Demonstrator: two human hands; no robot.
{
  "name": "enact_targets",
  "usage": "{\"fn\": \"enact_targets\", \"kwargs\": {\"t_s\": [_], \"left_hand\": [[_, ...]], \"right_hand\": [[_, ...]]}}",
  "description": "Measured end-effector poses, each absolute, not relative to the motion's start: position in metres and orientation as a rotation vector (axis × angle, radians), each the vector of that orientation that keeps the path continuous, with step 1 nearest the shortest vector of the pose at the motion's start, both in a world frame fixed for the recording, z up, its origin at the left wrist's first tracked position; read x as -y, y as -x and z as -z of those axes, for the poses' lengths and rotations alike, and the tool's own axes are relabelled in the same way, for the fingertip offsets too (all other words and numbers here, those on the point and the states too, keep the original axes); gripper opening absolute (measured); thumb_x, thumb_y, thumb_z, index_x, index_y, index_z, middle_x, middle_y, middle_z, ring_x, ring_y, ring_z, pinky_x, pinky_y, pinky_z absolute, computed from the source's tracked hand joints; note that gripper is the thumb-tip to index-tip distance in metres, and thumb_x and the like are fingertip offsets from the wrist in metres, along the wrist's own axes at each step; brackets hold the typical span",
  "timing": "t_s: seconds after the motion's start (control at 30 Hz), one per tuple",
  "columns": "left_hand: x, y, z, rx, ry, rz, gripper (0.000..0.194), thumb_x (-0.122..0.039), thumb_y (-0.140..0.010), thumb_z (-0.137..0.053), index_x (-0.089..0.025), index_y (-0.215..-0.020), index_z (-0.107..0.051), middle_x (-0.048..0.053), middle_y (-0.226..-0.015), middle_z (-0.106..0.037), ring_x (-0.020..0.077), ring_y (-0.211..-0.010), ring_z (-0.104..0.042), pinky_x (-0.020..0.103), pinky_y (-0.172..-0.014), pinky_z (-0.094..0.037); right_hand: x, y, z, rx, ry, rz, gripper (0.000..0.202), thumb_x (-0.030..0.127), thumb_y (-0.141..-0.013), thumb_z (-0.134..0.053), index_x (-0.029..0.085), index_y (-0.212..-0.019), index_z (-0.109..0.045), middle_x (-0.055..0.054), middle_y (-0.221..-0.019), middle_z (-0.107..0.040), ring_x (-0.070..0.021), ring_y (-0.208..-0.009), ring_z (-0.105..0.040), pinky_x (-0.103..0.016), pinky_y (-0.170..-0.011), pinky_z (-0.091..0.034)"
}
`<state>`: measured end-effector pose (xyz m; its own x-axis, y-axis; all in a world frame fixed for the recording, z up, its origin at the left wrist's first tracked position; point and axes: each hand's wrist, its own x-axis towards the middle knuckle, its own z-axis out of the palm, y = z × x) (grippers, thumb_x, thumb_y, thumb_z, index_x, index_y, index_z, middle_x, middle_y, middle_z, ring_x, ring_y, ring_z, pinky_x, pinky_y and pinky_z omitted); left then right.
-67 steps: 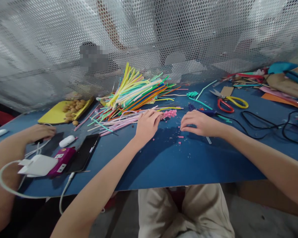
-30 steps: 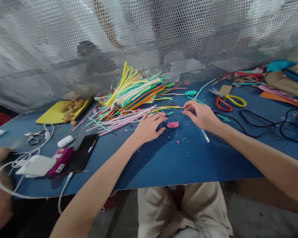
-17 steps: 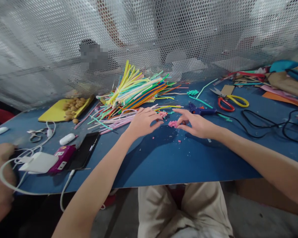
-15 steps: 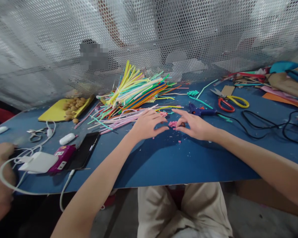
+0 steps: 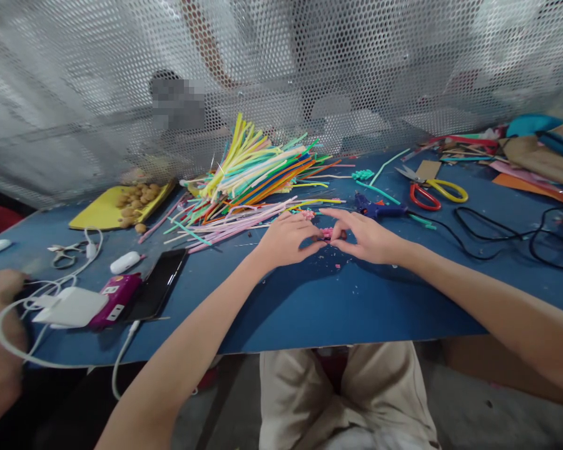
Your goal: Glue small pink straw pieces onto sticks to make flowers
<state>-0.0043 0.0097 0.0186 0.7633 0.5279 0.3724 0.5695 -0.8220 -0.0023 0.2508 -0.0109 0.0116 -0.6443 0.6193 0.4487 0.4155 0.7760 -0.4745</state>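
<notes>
A small bumpy pink braided piece [image 5: 327, 233] lies between my hands, just above the blue table. My right hand [image 5: 368, 239] pinches its right end between thumb and bent fingers, the index finger stretched out over it. At its left end, the fingertips and thumb of my left hand [image 5: 286, 240] close in on the piece; part of it is hidden by the fingers. Another salmon-pink braided piece [image 5: 308, 214] sits just behind my left hand. Past my right hand rests a dark blue glue gun [image 5: 380, 207], and behind that a teal braided piece [image 5: 363, 175].
A heap of coloured strips [image 5: 258, 169] lies at the back. Red-and-yellow scissors [image 5: 434, 190] and a black cable [image 5: 490, 234] are on the right. Leftward are a black phone [image 5: 162, 284], a white charger [image 5: 75, 306], a yellow sheet [image 5: 96, 209] with brown lumps, and another person's arm [image 5: 0, 331].
My left hand has moved right to the pink piece, and its fingers have drawn closer together. The right hand stays at the piece, almost in the same spot.
</notes>
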Motion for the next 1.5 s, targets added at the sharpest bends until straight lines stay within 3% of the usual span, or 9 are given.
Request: {"fn": "enact_targets", "kwargs": {"t_s": [0.1,0.2,0.37,0.6,0.8,1.07,1.5], "left_hand": [[-0.026,0.024,-0.018,1.136,2.795,0.563,0.047,-0.055,-0.098,-0.057,-0.024,-0.132,-0.063,0.007,-0.113,-0.075,0.0247,-0.108,-0.068,0.040,-0.098,-0.049],[-0.049,0.053,-0.011,1.427,2.615,0.610,0.042,-0.049,-0.098,-0.056,-0.018,-0.127,-0.063,0.011,-0.112,-0.073,0.0269,-0.107,-0.067,0.041,-0.096,-0.050],[-0.073,0.086,0.001,1.593,2.514,0.466,0.030,-0.046,-0.096,-0.058,-0.020,-0.103,-0.069,0.011,-0.107,-0.073,0.0268,-0.102,-0.067,0.040,-0.094,-0.051],[-0.069,0.083,0.001,1.643,2.470,0.397,0.032,-0.041,-0.102,-0.047,-0.021,-0.117,-0.068,0.011,-0.118,-0.069,0.0274,-0.113,-0.065,0.041,-0.101,-0.050],[-0.067,0.079,-0.001,1.682,2.436,0.374,0.035,-0.042,-0.099,-0.054,-0.022,-0.125,-0.064,0.011,-0.138,-0.061,0.0287,-0.128,-0.058,0.043,-0.112,-0.046],[-0.062,0.074,-0.005,1.712,2.445,0.403,0.032,-0.039,-0.098,-0.058,-0.023,-0.124,-0.065,0.010,-0.136,-0.062,0.0295,-0.127,-0.059,0.047,-0.112,-0.046],[-0.021,0.012,-0.009,1.190,2.815,0.444,0.033,-0.044,-0.103,-0.054,-0.026,-0.128,-0.066,0.004,-0.140,-0.066,0.0248,-0.129,-0.060,0.043,-0.111,-0.044]], "right_hand": [[0.008,-0.255,-0.014,2.404,0.762,-0.337,0.040,0.030,-0.103,-0.053,0.025,-0.142,-0.058,-0.006,-0.099,-0.076,-0.0230,-0.093,-0.068,-0.040,-0.090,-0.049],[0.004,-0.263,-0.014,2.448,0.697,-0.266,0.030,0.033,-0.106,-0.049,0.026,-0.122,-0.073,-0.007,-0.099,-0.075,-0.0221,-0.093,-0.066,-0.039,-0.087,-0.047],[0.001,-0.270,-0.016,2.451,0.669,-0.250,0.035,0.031,-0.108,-0.043,0.026,-0.128,-0.071,-0.007,-0.096,-0.071,-0.0210,-0.092,-0.063,-0.037,-0.086,-0.046],[0.002,-0.270,-0.016,2.437,0.629,-0.325,0.030,0.034,-0.108,-0.049,0.023,-0.122,-0.072,-0.008,-0.106,-0.076,-0.0212,-0.097,-0.065,-0.038,-0.091,-0.045],[-0.003,-0.272,-0.012,2.452,0.629,-0.344,0.030,0.036,-0.106,-0.051,0.023,-0.125,-0.070,-0.008,-0.112,-0.076,-0.0223,-0.098,-0.064,-0.039,-0.091,-0.046],[-0.004,-0.273,-0.010,2.456,0.625,-0.349,0.031,0.035,-0.106,-0.052,0.022,-0.128,-0.069,-0.009,-0.110,-0.076,-0.0215,-0.098,-0.064,-0.038,-0.090,-0.049],[-0.005,-0.274,-0.009,2.551,0.703,-0.372,0.030,0.037,-0.103,-0.057,0.022,-0.124,-0.072,-0.008,-0.106,-0.077,-0.0230,-0.096,-0.065,-0.039,-0.089,-0.048]]}}
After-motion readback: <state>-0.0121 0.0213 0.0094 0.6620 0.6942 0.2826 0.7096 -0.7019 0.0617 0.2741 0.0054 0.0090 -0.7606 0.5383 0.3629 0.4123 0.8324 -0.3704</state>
